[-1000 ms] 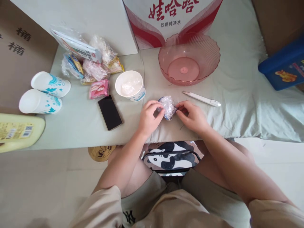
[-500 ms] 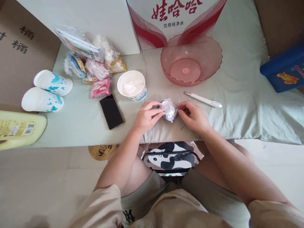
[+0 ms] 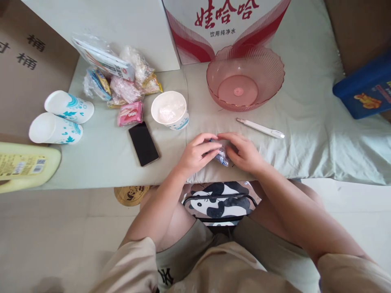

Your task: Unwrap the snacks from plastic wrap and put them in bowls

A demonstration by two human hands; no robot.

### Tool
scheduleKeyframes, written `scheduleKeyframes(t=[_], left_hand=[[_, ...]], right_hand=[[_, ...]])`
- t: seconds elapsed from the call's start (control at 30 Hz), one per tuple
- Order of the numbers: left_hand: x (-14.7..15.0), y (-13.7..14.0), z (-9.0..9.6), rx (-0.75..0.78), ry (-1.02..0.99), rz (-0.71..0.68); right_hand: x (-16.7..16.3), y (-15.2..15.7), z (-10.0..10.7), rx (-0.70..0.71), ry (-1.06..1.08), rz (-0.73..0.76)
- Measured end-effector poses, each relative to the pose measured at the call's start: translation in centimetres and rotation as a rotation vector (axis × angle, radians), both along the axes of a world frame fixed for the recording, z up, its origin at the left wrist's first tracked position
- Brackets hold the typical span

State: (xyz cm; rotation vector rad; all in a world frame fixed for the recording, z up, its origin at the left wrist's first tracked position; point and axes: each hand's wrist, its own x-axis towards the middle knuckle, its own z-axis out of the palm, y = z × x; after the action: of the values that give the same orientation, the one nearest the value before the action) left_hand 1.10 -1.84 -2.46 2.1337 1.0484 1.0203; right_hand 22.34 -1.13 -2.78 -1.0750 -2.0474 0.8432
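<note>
A small crinkled clear plastic packet with blue parts [image 3: 222,157] lies at the front of the cloth-covered table, partly covered by both hands. My left hand [image 3: 200,151] has its fingers bent over the packet's left side. From the right, my right hand [image 3: 242,152] curls round the other side, its fingertips meeting those of the left above the packet. What the packet contains is hidden. Behind the hands on the left stands a white paper cup [image 3: 170,110] with crumpled clear plastic in it. A white pen-style cutter [image 3: 260,128] lies beyond my right hand.
A pink fluted bowl [image 3: 244,91] stands before a red-and-white carton [image 3: 226,30]. On the left are a phone [image 3: 143,144], a pink packet [image 3: 130,114], several plastic-wrapped packs [image 3: 126,87], two tipped paper cups [image 3: 56,128] and a yellow jug [image 3: 33,165]. A blue container [image 3: 363,91] sits at right.
Both hands have come together over the packet and cover more of it. The packet has been pressed or turned, so its silvery top is mostly hidden and its lower end points toward me.
</note>
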Motion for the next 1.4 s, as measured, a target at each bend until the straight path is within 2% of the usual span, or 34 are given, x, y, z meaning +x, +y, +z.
scheduleKeyframes(t=[0.1, 0.2, 0.33, 0.43, 0.63, 0.77, 0.87, 1.07, 1.23, 1.3, 1.4], left_hand=[[-0.3, 0.0, -0.6, -0.102, -0.02, 0.031], [-0.4, 0.0, -1.4, -0.226, -0.062, -0.013], [-0.1, 0.0, -2.2, -0.235, -0.129, -0.034], [0.2, 0.0, -1.9, -0.227, -0.097, -0.035], [-0.1, 0.1, -0.5, -0.324, 0.06, -0.056], [-0.3, 0.5, -0.5, -0.259, 0.091, -0.015], [-0.2, 0.7, -0.5, -0.179, 0.113, 0.032], [0.1, 0.2, -0.3, -0.101, 0.143, 0.118], [-0.1, 0.2, -0.1, 0.003, 0.119, 0.228], [0.2, 0.2, 0.0, 0.017, 0.115, 0.247], [1.3, 0.3, 0.2, -0.033, 0.141, 0.173]], right_hand=[[0.0, 0.0, -0.2, 0.009, -0.018, -0.014], [0.0, 0.1, -0.3, -0.008, -0.041, -0.042], [-0.1, 0.1, -0.4, 0.018, 0.01, 0.002], [-0.1, 0.1, -0.3, 0.031, 0.036, 0.033], [0.4, -0.1, -0.1, 0.108, 0.061, -0.092], [1.1, 0.0, 0.1, 0.102, 0.159, -0.164], [1.9, 0.2, 0.0, 0.092, 0.196, -0.272], [4.5, 1.2, -0.7, 0.143, 0.11, -0.388], [5.7, 1.0, -0.3, 0.234, 0.036, -0.619], [5.3, 0.6, 0.1, 0.278, 0.057, -0.544], [4.0, 0.1, 0.2, 0.229, -0.038, -0.233]])
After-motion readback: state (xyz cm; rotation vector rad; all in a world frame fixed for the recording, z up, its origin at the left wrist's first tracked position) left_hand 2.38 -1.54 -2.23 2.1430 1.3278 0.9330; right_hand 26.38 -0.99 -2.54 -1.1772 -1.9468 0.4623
